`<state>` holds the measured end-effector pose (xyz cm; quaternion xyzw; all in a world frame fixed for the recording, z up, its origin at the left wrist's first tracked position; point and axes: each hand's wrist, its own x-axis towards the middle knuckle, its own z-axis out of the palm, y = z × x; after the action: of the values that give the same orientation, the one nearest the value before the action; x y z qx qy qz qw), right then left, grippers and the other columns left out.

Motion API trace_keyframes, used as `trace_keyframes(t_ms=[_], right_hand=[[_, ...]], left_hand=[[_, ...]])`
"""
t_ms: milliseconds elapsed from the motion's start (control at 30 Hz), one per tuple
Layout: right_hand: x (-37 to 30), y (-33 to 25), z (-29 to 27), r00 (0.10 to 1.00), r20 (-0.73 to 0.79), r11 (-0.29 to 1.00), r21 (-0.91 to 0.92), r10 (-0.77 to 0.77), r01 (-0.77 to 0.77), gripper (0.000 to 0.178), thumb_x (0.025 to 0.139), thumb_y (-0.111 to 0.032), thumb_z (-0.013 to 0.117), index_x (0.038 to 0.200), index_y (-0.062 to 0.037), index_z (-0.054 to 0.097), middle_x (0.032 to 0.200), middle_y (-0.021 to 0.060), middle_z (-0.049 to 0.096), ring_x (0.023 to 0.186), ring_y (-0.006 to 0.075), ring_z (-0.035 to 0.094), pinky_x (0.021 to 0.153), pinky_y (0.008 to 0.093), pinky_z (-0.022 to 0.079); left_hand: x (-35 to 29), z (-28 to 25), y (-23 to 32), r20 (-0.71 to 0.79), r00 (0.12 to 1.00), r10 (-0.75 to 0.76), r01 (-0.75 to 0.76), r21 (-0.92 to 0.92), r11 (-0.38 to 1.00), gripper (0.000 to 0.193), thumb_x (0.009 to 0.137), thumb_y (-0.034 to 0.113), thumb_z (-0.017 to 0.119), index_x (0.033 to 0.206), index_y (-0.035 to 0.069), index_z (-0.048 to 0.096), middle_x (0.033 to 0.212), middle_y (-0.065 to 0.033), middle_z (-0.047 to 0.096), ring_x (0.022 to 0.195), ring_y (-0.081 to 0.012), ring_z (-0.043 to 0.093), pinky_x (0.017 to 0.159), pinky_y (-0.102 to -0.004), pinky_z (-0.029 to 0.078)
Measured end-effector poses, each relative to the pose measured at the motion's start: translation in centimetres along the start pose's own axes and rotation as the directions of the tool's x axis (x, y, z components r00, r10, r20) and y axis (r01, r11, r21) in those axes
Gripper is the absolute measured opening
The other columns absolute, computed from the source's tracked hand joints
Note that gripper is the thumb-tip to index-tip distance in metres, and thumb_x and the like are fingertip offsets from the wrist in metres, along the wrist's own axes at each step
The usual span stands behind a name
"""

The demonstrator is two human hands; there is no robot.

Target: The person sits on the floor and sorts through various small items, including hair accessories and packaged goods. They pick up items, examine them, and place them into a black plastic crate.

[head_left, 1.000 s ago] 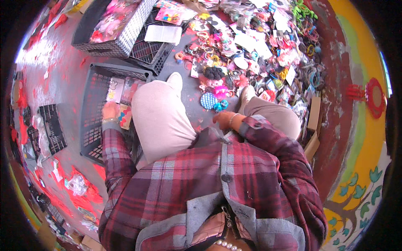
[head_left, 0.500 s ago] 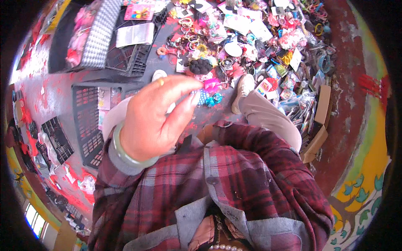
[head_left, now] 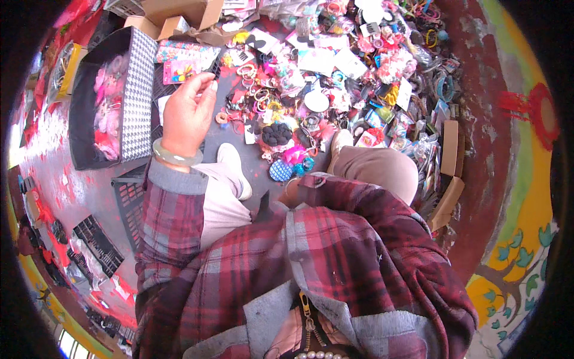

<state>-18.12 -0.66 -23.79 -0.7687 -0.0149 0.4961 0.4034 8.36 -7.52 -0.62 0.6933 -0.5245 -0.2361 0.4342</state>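
My left hand [head_left: 185, 116], with a pale bangle [head_left: 176, 155] at its wrist, is raised over the left side. Its fingers are loosely curled, the thumb a little apart from them, and I see nothing held. Just beyond the fingertips lies a pink card with colourful pieces [head_left: 181, 70]. Only a sliver of my right hand [head_left: 289, 192] shows below the plaid sleeve, its fingers hidden. In front of it, between my feet, lie a blue dotted round piece [head_left: 280, 170], teal beaded hair ties [head_left: 302, 167], a bright pink piece [head_left: 294, 155] and a black braided piece [head_left: 277, 135].
A large heap of hair accessories and packets [head_left: 335, 78] spreads ahead and to the right. On the left stand a houndstooth box [head_left: 137, 96] of pink fluffy items and a dark plastic crate [head_left: 130, 200]. Cardboard flaps [head_left: 451, 149] edge the heap beside a painted wall.
My left hand has moved left and away, from above the teal hair ties to near the pink card. The view has shifted, and the houndstooth box shows more fully.
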Motion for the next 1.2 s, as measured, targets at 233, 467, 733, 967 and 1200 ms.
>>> trace_keyframes(t_ms=[233, 467, 733, 967, 1200], right_hand=[[-3.2, -1.6, -3.5, 0.985, -0.157, 0.988, -0.121, 0.077, -0.097, 0.047, 0.058, -0.016, 0.070, 0.105, -0.0138, 0.062, 0.097, 0.0087, 0.064, 0.089, 0.0237, 0.060, 0.077, 0.0353, 0.048], [-11.3, -3.1, -3.5, 0.818, -0.554, 0.947, 0.318, 0.152, 0.039, 0.039, 0.056, -0.010, 0.066, 0.095, -0.0081, 0.066, 0.084, 0.0085, 0.066, 0.077, 0.0200, 0.063, 0.066, 0.0329, 0.050], [-18.3, 0.1, -5.5, 0.723, -0.686, 0.964, 0.236, 0.078, 0.120, 0.029, 0.065, -0.016, 0.061, 0.092, -0.0077, 0.066, 0.082, 0.0092, 0.066, 0.076, 0.0195, 0.062, 0.069, 0.0312, 0.049], [-18.0, 20.8, -13.5, 0.715, -0.679, 0.815, -0.313, 0.166, -0.487, 0.029, 0.066, -0.020, 0.064, 0.092, -0.0080, 0.065, 0.089, 0.0111, 0.065, 0.076, 0.0264, 0.063, 0.064, 0.0349, 0.051], [-13.0, 35.6, -14.3, 0.086, -0.471, 0.448, 0.872, 0.878, 0.196, 0.028, 0.071, -0.028, 0.067, 0.083, -0.0025, 0.065, 0.083, 0.0100, 0.065, 0.071, 0.0198, 0.062, 0.065, 0.0339, 0.049]], left_hand=[[-2.0, -1.6, -2.2, -0.134, 0.985, 0.108, -0.089, 0.135, 0.987, 0.020, 0.080, 0.015, 0.054, 0.094, 0.002, 0.061, 0.080, -0.0179, 0.062, 0.076, -0.0291, 0.063, 0.066, -0.0330, 0.048], [-3.1, 1.4, -2.0, -0.075, 0.988, 0.135, -0.087, 0.453, 0.887, 0.023, 0.080, 0.023, 0.050, 0.082, 0.003, 0.061, 0.078, -0.0218, 0.059, 0.076, -0.0392, 0.057, 0.067, -0.0436, 0.046], [-4.9, 4.2, 7.4, 0.053, 0.984, 0.172, -0.177, 0.106, 0.978, 0.019, 0.083, 0.018, 0.055, 0.090, 0.001, 0.061, 0.074, -0.0117, 0.062, 0.067, -0.0176, 0.060, 0.062, -0.0288, 0.046], [-2.4, 4.9, 8.2, 0.232, 0.972, -0.028, 0.133, -0.448, 0.884, 0.024, 0.090, 0.020, 0.051, 0.096, -0.002, 0.059, 0.085, -0.0056, 0.063, 0.078, -0.0108, 0.059, 0.069, -0.0238, 0.047], [0.5, 4.5, 5.0, 0.258, 0.948, -0.187, 0.263, -0.302, 0.917, 0.017, 0.089, 0.007, 0.047, 0.097, -0.005, 0.057, 0.088, -0.0084, 0.062, 0.081, -0.0114, 0.058, 0.072, -0.0239, 0.046]])
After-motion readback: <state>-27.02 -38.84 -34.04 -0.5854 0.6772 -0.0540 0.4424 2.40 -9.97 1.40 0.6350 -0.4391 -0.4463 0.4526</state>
